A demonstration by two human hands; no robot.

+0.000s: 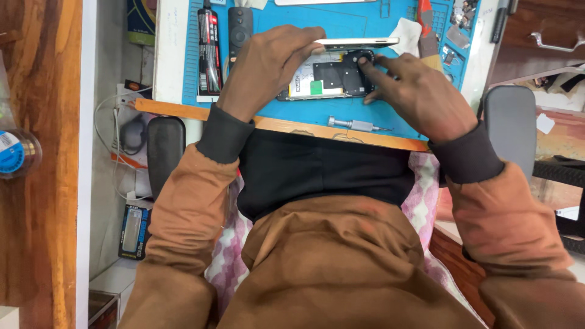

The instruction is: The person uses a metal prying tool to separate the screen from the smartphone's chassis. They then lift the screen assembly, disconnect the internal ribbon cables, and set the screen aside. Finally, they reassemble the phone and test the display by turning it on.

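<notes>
An opened smartphone point(326, 79) lies on a blue work mat point(292, 116), its black inner shields and a small green part showing. My left hand point(268, 67) grips the phone's lifted cover panel point(359, 42) by its near end, holding it edge-on above the phone. My right hand point(414, 94) rests on the mat at the phone's right end, with the index finger pressing on the round black camera area point(364, 59).
A small metal screwdriver point(356, 125) lies on the mat near the desk's wooden edge point(292, 126). A glue tube point(209, 52) and a black remote point(239, 27) lie at the mat's left. Small parts sit at the right corner point(457, 36). Chair armrests point(164, 152) flank me.
</notes>
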